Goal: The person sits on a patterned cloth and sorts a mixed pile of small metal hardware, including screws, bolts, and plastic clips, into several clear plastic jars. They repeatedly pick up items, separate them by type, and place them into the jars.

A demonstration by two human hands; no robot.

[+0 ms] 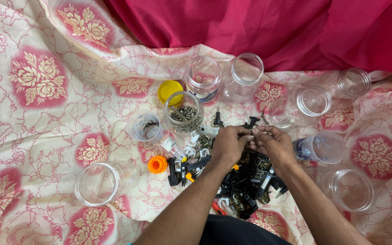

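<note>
My left hand (227,146) and my right hand (274,144) meet fingertip to fingertip over a heap of small hardware (246,181) made of black plastic clips, screws and metal bits. Both pinch a small part between them; it is too small to make out. A clear jar with screws (183,113) stands just left of the hands. A small black fastener (252,121) lies on the cloth beyond my fingers.
Several empty clear plastic jars ring the heap, among them one at the left (100,183) and one at the right (352,189). A yellow lid (169,90) and an orange cap (157,164) lie on the floral cloth (37,113). Red fabric (259,22) covers the far side.
</note>
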